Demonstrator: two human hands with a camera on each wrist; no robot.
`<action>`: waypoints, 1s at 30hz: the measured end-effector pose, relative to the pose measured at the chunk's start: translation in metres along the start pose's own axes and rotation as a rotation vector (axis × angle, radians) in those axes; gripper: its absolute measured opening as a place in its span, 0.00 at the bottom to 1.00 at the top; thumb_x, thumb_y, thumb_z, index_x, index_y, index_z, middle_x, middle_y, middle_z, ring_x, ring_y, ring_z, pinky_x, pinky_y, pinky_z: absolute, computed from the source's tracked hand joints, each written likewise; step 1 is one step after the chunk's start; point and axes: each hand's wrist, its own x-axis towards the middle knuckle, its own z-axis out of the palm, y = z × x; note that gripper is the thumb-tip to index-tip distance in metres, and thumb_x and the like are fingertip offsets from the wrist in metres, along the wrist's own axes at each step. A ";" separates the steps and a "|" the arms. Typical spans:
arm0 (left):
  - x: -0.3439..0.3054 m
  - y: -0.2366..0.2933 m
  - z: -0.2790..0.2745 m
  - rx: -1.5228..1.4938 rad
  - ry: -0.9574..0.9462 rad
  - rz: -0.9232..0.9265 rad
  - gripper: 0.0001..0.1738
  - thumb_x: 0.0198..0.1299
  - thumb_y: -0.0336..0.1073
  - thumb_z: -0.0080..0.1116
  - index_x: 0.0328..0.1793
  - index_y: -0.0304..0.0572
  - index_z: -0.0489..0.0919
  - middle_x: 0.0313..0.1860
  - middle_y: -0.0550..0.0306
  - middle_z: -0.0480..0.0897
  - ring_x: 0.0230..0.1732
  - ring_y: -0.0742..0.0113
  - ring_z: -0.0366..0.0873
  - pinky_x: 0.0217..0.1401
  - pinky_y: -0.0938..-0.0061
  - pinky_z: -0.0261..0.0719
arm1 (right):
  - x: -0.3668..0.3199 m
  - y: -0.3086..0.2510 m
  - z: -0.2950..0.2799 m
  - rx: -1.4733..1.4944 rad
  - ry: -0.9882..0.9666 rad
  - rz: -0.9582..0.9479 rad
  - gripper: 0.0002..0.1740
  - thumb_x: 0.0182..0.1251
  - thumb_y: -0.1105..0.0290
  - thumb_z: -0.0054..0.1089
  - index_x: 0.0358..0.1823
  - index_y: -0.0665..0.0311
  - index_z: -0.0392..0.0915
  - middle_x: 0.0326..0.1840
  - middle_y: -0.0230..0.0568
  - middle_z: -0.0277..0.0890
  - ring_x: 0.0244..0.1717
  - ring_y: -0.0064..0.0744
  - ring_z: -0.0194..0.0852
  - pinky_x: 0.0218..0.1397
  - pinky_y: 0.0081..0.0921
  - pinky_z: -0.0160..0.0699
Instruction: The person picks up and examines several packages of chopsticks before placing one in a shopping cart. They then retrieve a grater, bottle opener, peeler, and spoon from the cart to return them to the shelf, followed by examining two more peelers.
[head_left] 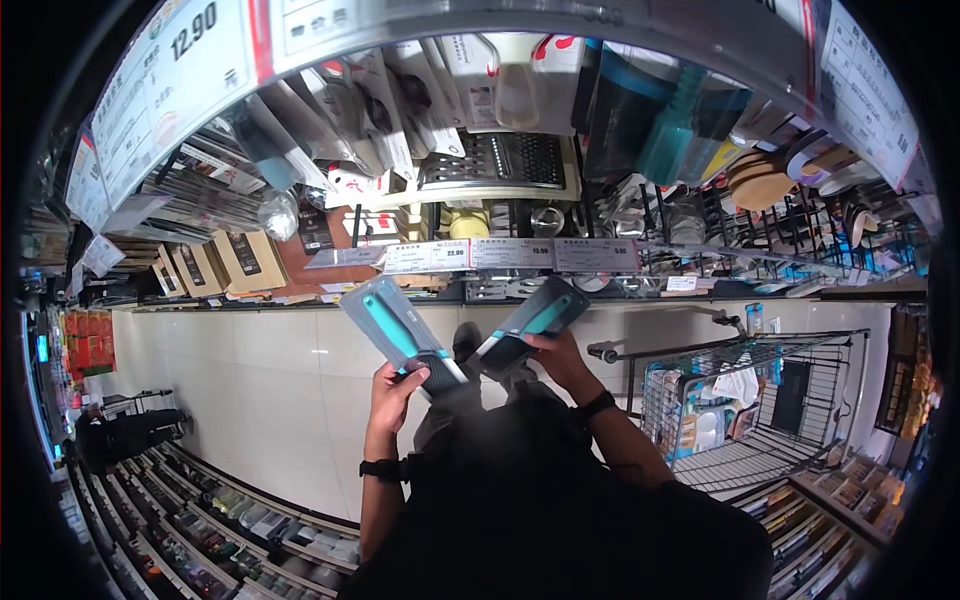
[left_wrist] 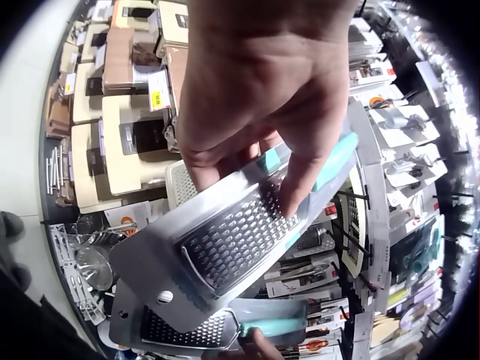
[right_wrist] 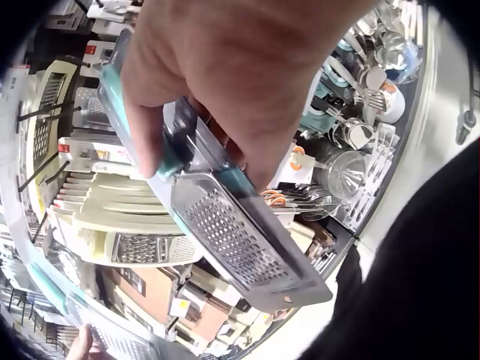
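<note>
My left hand [head_left: 393, 396] grips a packaged hand grater [head_left: 388, 315] with a teal handle, thumb on the front of the pack. In the left wrist view that grater's [left_wrist: 225, 251] perforated metal plate faces up, and the left hand [left_wrist: 262, 90] pinches it near the handle end. A second, similar grater [head_left: 545, 318] is in my right hand [head_left: 562, 362], tilted the opposite way. Seen from the right wrist, the right hand [right_wrist: 217, 82] pinches this grater [right_wrist: 236, 236] across its middle, where handle meets plate. Both packs are held apart in front of the body.
A store shelf with price tags [head_left: 425, 257] runs ahead, hung with kitchen tools, including a wide grater board [head_left: 500, 160]. Cutting boards [head_left: 245, 262] stand to the left. A wire shopping cart [head_left: 750, 400] holding goods is at my right, and more shelving [head_left: 200, 520] lies behind.
</note>
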 end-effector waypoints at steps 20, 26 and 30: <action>-0.024 0.024 0.031 0.439 -0.330 0.138 0.18 0.71 0.38 0.56 0.62 0.36 0.76 0.51 0.64 0.81 0.53 0.78 0.74 0.60 0.78 0.70 | -0.058 0.001 0.089 0.075 -0.047 -0.181 0.23 0.68 0.67 0.65 0.59 0.68 0.70 0.52 0.38 0.77 0.52 0.28 0.78 0.58 0.28 0.77; -0.056 -0.018 0.002 0.273 -0.490 0.009 0.24 0.72 0.39 0.54 0.69 0.36 0.69 0.57 0.62 0.78 0.57 0.74 0.73 0.62 0.75 0.71 | -0.082 0.052 0.136 -0.116 0.158 -0.313 0.26 0.67 0.70 0.65 0.62 0.68 0.66 0.53 0.36 0.76 0.54 0.25 0.75 0.60 0.27 0.75; -0.096 -0.005 0.005 0.376 -0.613 0.137 0.36 0.56 0.35 0.72 0.69 0.34 0.69 0.59 0.54 0.79 0.58 0.70 0.76 0.62 0.72 0.74 | -0.107 0.078 0.133 -0.181 0.146 -0.346 0.29 0.65 0.75 0.65 0.65 0.68 0.63 0.54 0.36 0.75 0.53 0.25 0.74 0.58 0.27 0.74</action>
